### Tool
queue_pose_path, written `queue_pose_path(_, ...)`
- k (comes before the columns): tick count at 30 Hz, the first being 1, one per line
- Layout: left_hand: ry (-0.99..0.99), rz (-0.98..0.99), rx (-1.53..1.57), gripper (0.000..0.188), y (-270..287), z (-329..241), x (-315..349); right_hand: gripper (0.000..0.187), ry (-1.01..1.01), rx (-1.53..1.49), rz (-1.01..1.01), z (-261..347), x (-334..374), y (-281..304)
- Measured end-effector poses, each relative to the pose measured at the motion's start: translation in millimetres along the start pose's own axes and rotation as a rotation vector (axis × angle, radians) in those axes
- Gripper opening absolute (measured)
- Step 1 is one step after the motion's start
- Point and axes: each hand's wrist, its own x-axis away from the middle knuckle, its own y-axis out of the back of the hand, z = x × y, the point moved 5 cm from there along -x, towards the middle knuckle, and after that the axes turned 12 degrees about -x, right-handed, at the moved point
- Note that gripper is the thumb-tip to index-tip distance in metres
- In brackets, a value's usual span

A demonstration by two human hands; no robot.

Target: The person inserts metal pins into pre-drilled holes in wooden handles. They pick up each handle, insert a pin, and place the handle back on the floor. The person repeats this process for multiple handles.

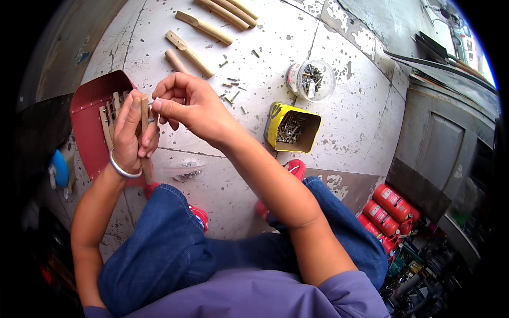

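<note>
My left hand (126, 140), with a silver bangle at its wrist, is closed around a wooden handle (145, 110) held roughly upright. The handle's lower end shows below my fingers. My right hand (193, 108) pinches a small bolt (150, 103) at the handle's right side, near its top. Just below, a second bolt (151, 120) sticks out from the same side. Behind my left hand lies a dark red metal pan (87, 114) with riveted edges. Several wooden handles (105, 127) with bolts in them rest inside it.
More wooden handles (204, 27) lie on the worn floor ahead, near loose bolts (232, 98). A yellow tin (274, 127) of bolts and a clear plastic tub (328, 79) of hardware stand right. Small hardware (190, 170) sits near my left knee. Red fire extinguishers (389, 199) lie stacked right.
</note>
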Motion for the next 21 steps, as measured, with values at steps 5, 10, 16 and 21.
queue_pose_path(5,-0.017,0.133,0.054,0.025,-11.9,-4.6,-0.7,0.012,-0.121,0.708,0.07,34.8,43.2,44.7)
queue_pose_path(10,0.055,0.124,-0.033,0.026,-30.6,-22.5,11.1,0.017,-0.278,1.234,-0.01,93.6,136.5,127.3)
queue_pose_path(16,0.102,0.21,0.105,0.026,-75.1,-57.2,17.3,0.01,0.04,1.427,-0.416,143.2,155.4,228.1)
queue_pose_path(21,0.002,-0.081,0.181,0.025,-75.2,-97.4,40.2,0.009,0.241,1.421,-0.428,129.3,128.9,259.0)
